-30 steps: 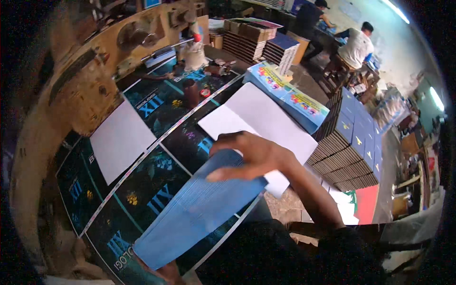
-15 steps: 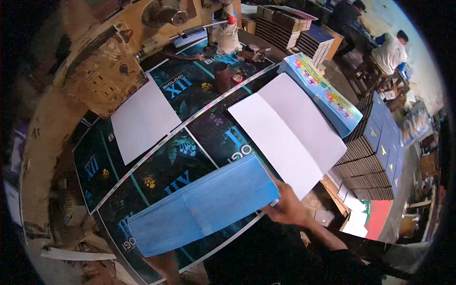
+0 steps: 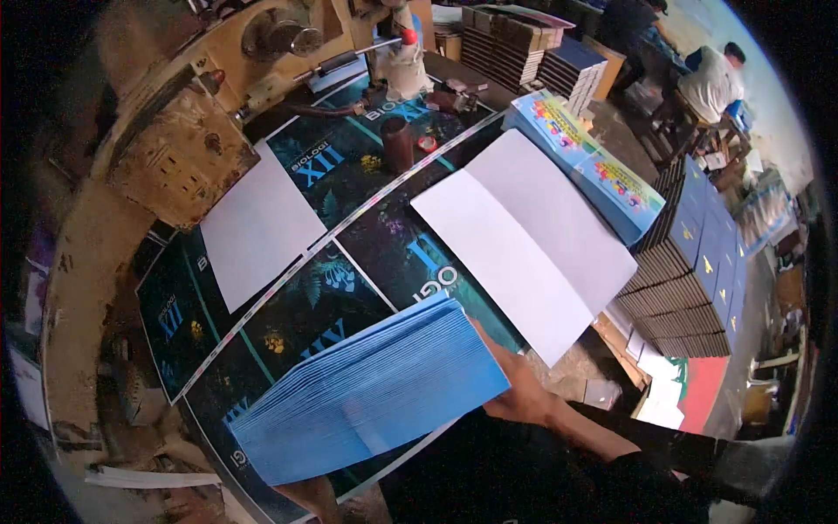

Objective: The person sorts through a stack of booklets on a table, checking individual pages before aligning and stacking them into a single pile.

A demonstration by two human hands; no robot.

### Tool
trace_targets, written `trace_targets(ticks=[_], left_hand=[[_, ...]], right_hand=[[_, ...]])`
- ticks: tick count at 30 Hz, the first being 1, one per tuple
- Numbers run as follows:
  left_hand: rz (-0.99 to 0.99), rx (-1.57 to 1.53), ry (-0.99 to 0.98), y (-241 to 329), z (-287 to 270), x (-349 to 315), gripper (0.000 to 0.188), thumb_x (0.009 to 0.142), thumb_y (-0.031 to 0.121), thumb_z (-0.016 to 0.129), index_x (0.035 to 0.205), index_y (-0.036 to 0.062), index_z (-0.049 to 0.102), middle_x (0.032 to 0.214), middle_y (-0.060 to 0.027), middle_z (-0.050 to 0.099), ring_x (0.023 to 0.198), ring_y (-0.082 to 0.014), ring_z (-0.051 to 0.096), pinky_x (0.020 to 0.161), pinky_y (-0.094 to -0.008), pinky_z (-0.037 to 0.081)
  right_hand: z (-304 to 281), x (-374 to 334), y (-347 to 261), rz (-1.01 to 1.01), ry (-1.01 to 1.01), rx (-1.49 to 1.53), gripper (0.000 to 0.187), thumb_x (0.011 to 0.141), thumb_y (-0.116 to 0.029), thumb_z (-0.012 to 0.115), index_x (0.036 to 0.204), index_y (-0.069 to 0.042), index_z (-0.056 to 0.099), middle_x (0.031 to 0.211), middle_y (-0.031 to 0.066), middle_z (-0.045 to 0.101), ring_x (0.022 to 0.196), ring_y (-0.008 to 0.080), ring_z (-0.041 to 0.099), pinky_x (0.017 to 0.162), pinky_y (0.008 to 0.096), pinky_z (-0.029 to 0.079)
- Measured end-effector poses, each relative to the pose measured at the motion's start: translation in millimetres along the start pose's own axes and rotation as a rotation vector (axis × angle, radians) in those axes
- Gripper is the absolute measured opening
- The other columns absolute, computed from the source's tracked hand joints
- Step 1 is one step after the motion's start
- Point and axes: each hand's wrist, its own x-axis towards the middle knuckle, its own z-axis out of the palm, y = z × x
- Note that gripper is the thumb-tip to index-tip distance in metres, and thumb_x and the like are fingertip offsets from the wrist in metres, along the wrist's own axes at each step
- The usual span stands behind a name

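A thick stack of blue sheets or booklets [image 3: 375,393] is held up between my two hands, low over the printed poster sheet. Its long edges face me and are slightly fanned apart. My right hand [image 3: 521,389] grips the right end, with the fingers partly behind the stack. From below, my left hand [image 3: 312,498] supports the left end; most of its fingers are hidden by the stack. Beyond my right hand lie white sheets [image 3: 515,236] with a fold or step running through them.
The dark poster sheet [image 3: 367,253] covers the table. Another white sheet [image 3: 262,227] lies beside a worn metal machine [image 3: 183,148]. A brown cylinder [image 3: 397,144] stands at the back. To the right are light-blue printed booklets [image 3: 585,166] and tall dark-blue book stacks [image 3: 681,271]. Two people sit far right.
The blue stack has shifted a little left and down, and its edges have spread into a fan. My right hand has moved slightly left, turning with it.
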Motion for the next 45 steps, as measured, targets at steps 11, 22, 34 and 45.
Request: trace_targets(ticks=[11,22,34,45], left_hand=[[0.081,0.070,-0.053,21,-5,11,0.098,0.069,0.044,0.086,0.141,-0.0017,0.038,0.135,-0.0223,0.047,0.125,-0.0362,0.049,0.110,-0.0570,0.034],[0.194,0.227,-0.126,78,-28,16,0.100,0.069,0.049,0.085,0.141,-0.0024,0.039,0.131,-0.0226,0.049,0.124,-0.0384,0.049,0.110,-0.0586,0.033],[0.892,0.637,-0.377,254,-2,10,0.103,0.068,0.053,0.084,0.141,-0.0032,0.040,0.127,-0.0230,0.051,0.123,-0.0407,0.049,0.111,-0.0603,0.032],[0.826,0.698,-0.845,242,27,30,0.110,0.064,0.055,0.083,0.142,-0.0054,0.035,0.135,-0.0283,0.046,0.131,-0.0483,0.042,0.115,-0.0618,0.026]], right_hand=[[-26,43,17,-0.053,-0.015,0.151,0.075,0.076,-0.026,0.081,0.138,-0.001,0.048,0.130,0.0239,0.057,0.121,0.0371,0.058,0.104,0.0429,0.043],[-14,36,17,-0.041,-0.024,0.306,0.041,0.079,-0.018,0.077,0.112,-0.003,0.057,0.099,0.0210,0.068,0.098,0.0389,0.068,0.084,0.0429,0.052],[-12,39,23,-0.077,-0.086,0.308,0.045,0.075,-0.025,0.081,0.099,-0.003,0.050,0.088,0.0176,0.063,0.087,0.0223,0.064,0.076,0.0390,0.047],[-98,24,-62,0.050,-0.412,-0.373,0.138,0.058,-0.033,0.094,0.155,0.009,0.005,0.161,0.0336,0.012,0.152,0.0415,0.016,0.124,0.0458,0.021]])
